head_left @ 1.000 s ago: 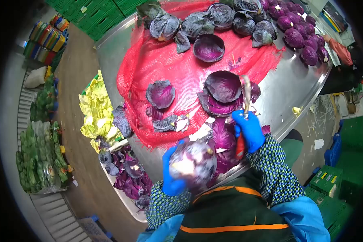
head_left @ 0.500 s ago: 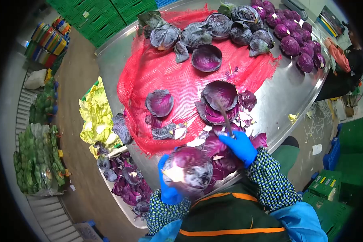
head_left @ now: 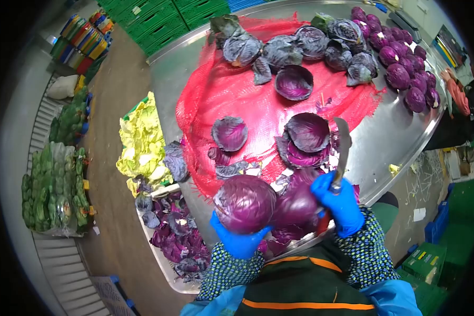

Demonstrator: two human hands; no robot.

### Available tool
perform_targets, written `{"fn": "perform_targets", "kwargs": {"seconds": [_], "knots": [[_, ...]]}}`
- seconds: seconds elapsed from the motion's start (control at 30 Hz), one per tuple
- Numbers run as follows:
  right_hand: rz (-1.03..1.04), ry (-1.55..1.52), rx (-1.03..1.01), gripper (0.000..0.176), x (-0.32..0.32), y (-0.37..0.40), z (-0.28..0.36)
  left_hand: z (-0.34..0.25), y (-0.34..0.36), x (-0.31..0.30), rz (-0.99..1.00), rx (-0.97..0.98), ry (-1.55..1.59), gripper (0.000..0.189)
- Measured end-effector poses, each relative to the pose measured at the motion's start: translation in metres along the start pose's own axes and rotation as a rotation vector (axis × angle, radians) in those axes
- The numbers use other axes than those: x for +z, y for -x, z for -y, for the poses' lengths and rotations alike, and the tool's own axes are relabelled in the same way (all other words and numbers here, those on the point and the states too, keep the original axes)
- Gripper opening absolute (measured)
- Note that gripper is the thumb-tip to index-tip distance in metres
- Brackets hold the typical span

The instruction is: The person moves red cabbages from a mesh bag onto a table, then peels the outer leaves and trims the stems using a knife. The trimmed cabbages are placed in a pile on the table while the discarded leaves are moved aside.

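In the head view my left hand (head_left: 240, 239), in a blue glove, cups a red cabbage (head_left: 245, 203) from below. Its near side is smooth and purple. My blue-gloved right hand (head_left: 341, 203) grips a knife (head_left: 343, 150) with a curved blade pointing up and away from me. A large, blurred purple cabbage leaf (head_left: 298, 203) spans the space between the cabbage and the right hand's fingers. Beyond it, cupped outer leaves (head_left: 306, 132) lie stacked on a red mesh sack (head_left: 258, 118), with torn leaf pieces around them.
Untrimmed cabbages (head_left: 283, 52) line the sack's far edge on the metal table (head_left: 366, 158). Trimmed purple cabbages (head_left: 398, 77) are heaped at the far right, near another person (head_left: 455, 95). Left of the table stand a crate of purple leaves (head_left: 176, 231) and pale green leaves (head_left: 142, 147).
The cabbage in my left hand has turned, its white cut face now out of sight. My right hand has tilted the knife upright, and a leaf hangs beside the cabbage. The view has shifted.
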State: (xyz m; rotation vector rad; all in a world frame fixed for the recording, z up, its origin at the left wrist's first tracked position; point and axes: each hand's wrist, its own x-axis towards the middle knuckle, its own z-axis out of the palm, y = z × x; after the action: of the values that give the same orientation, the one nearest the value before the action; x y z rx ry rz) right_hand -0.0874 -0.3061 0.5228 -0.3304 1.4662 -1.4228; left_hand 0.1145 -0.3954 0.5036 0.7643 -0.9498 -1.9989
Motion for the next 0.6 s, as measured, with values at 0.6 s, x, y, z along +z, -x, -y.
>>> {"fn": "perform_targets", "kwargs": {"seconds": [0.6], "knots": [[-0.063,0.645,-0.5,0.047,-0.022,0.029,-0.088,0.092,-0.006,-0.027,0.211,0.192,-1.082,0.105]]}}
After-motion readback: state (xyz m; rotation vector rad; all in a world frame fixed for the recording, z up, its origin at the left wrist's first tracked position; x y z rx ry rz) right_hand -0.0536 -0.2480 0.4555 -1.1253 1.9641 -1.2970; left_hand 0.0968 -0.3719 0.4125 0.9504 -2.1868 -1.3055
